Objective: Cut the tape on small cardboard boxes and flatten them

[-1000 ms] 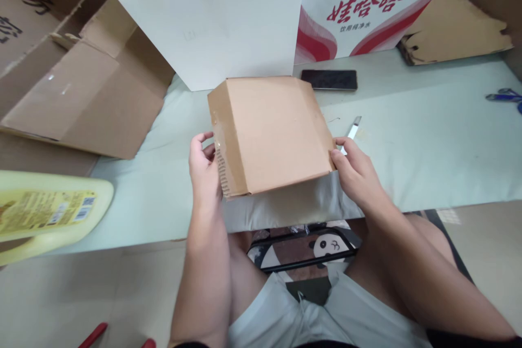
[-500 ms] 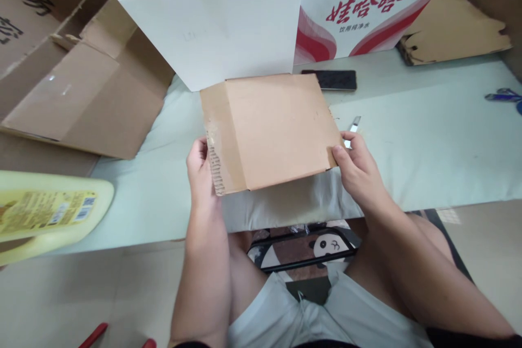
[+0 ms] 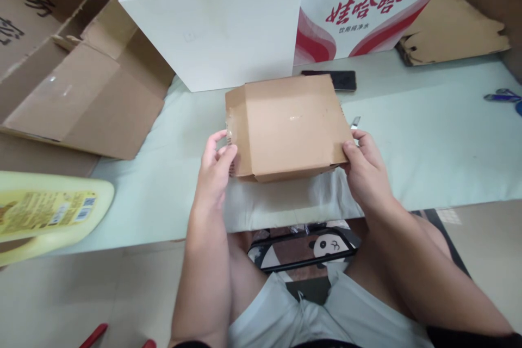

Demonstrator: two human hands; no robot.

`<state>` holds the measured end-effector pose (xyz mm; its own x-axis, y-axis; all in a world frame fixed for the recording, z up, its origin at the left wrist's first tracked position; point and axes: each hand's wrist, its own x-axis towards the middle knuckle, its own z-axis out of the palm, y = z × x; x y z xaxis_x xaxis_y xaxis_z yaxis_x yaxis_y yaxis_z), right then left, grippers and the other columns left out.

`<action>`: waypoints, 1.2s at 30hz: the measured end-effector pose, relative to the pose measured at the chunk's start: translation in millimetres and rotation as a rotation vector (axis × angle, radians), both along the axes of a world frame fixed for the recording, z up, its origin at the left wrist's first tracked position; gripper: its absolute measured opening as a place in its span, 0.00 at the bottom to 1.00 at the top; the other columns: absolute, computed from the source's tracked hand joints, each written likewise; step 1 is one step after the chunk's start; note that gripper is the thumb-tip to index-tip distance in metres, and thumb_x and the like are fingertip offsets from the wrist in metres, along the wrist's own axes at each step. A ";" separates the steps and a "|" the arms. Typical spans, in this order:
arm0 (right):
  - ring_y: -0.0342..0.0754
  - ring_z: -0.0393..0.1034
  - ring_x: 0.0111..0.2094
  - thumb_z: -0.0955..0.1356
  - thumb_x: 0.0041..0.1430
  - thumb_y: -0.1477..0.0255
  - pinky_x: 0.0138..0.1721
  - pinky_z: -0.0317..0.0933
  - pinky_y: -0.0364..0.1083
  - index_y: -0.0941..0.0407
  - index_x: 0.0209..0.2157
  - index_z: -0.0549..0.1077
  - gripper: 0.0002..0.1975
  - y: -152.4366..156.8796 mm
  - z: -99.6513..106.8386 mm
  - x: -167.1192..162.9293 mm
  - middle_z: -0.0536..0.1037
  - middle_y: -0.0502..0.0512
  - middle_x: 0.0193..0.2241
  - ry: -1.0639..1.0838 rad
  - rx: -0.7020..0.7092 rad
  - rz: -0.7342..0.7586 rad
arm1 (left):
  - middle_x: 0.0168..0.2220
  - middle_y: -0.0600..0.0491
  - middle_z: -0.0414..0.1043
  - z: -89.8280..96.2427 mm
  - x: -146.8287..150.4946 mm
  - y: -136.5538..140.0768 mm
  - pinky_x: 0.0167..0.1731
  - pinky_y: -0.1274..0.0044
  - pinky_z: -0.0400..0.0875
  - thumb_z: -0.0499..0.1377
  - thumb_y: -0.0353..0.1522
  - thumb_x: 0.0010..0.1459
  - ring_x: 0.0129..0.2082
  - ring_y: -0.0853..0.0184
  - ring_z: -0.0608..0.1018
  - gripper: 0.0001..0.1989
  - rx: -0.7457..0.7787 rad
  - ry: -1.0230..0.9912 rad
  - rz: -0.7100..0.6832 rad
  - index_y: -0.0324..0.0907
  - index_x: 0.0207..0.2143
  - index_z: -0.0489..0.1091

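Between my hands a brown cardboard box [image 3: 296,125] is held above the front part of the table, its broad face turned up towards me. The left flap is bent along a crease, with shiny tape and a torn, ribbed edge. My left hand [image 3: 214,168] pinches that flap, thumb in front and fingers partly behind it. At the lower right corner my right hand [image 3: 365,166] grips the cardboard, thumb on top and the other fingers partly hidden. Just beyond the right hand lies a utility knife [image 3: 355,122], mostly covered.
A phone [image 3: 345,80] lies behind the cardboard. White cartons [image 3: 240,32] stand at the back, and an opened cardboard box [image 3: 89,81] at the left. A yellow bottle [image 3: 57,212] is at the left edge, scissors [image 3: 503,96] at the far right, cardboard pieces [image 3: 457,32] at back right.
The cardboard has shifted right and tipped, its left flap now bent more and a front side showing underneath. My left hand has moved right, its thumb now over the flap's front.
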<state>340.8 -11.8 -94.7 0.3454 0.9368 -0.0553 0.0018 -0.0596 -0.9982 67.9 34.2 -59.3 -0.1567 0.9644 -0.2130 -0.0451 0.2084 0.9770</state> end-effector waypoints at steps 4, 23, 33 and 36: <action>0.50 0.71 0.35 0.67 0.64 0.60 0.34 0.66 0.49 0.48 0.45 0.64 0.13 -1.4 2.0 -0.1 0.75 0.52 0.38 -0.031 -0.002 0.023 | 0.40 0.51 0.81 2.5 0.6 -3.3 0.36 0.74 0.77 0.71 0.37 0.48 0.38 0.60 0.84 0.40 -0.081 -0.059 -0.087 0.48 0.62 0.60; 0.50 0.69 0.34 0.68 0.61 0.60 0.33 0.64 0.50 0.49 0.43 0.64 0.13 -2.4 9.7 -0.8 0.75 0.51 0.36 -0.035 -0.016 0.030 | 0.39 0.49 0.82 3.6 0.7 -2.4 0.36 0.71 0.80 0.71 0.43 0.48 0.38 0.58 0.84 0.32 -0.071 0.048 -0.080 0.44 0.53 0.67; 0.51 0.70 0.39 0.69 0.60 0.59 0.39 0.65 0.50 0.50 0.43 0.68 0.13 -3.0 7.6 0.3 0.76 0.52 0.39 -0.045 -0.028 0.058 | 0.40 0.48 0.83 2.8 -0.8 -2.8 0.36 0.72 0.80 0.67 0.42 0.53 0.39 0.59 0.84 0.19 -0.059 0.018 -0.123 0.42 0.43 0.73; 0.52 0.71 0.40 0.69 0.60 0.59 0.40 0.65 0.51 0.50 0.43 0.69 0.13 -3.1 7.0 0.8 0.77 0.53 0.40 -0.048 -0.024 0.065 | 0.39 0.48 0.83 1.6 -0.3 -2.1 0.40 0.70 0.81 0.69 0.41 0.52 0.39 0.59 0.85 0.19 -0.029 -0.010 -0.098 0.42 0.42 0.73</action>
<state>341.5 -14.9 -87.7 0.2870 0.9558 -0.0632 0.0545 -0.0821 -0.9951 67.6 32.1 -57.8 -0.0600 0.9685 -0.2416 -0.0324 0.2401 0.9702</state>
